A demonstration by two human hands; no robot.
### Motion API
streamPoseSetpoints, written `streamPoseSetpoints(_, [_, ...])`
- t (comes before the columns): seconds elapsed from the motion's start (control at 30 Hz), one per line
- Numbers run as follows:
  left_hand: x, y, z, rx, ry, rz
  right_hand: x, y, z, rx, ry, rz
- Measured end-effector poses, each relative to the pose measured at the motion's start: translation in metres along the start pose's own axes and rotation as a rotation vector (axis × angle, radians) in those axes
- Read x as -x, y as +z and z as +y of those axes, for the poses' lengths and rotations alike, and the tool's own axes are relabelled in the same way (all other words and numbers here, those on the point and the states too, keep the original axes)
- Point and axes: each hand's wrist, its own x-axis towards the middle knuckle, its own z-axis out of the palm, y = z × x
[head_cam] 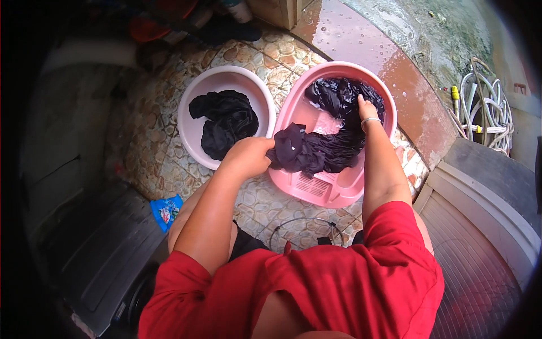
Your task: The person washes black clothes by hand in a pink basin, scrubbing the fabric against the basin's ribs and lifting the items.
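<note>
Dark wet cloth (pixel 313 148) lies in and across a pink plastic tub (pixel 391 112) with a ribbed washboard end (pixel 313 185). My left hand (pixel 250 156) is closed on one end of this cloth, over the tub's left rim. At the tub's far right, my right hand (pixel 367 109), a bangle on its wrist, rests on the dark cloth in the water; its fingers are partly hidden, so its grip is unclear. Beside the tub, a round pale pink basin (pixel 186 127) holds a black garment (pixel 228 120), which my left hand does not visibly hold.
Stone-patterned tiles (pixel 262 207) lie under both vessels. A blue printed packet (pixel 166 212) is at the left. Coiled hoses (pixel 487 110) stand at the right, beyond a wet reddish ledge (pixel 406 80). A ribbed panel (pixel 465 245) is at the lower right.
</note>
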Motion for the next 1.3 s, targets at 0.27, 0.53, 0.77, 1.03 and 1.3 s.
streamPoseSetpoints(0.27, [0.007,-0.001,-0.003,-0.058,0.025,0.026,0.092,0.022,-0.054,0.240,-0.167,0.017])
streamPoseSetpoints(0.53, [-0.001,0.005,-0.002,-0.104,0.044,-0.026,0.114,0.066,-0.081,0.728,-0.697,-0.010])
streamPoseSetpoints(0.77, [-0.004,0.002,-0.008,-0.086,0.032,-0.032,0.048,0.043,-0.078,0.777,-0.245,-0.207])
streamPoseSetpoints(1.03, [-0.001,-0.005,-0.010,-0.037,-0.035,-0.040,0.049,0.001,-0.043,0.629,0.058,-0.351])
streamPoseSetpoints(1.3, [0.005,-0.007,-0.013,-0.017,0.021,0.033,0.094,-0.013,-0.019,0.549,0.147,-0.308])
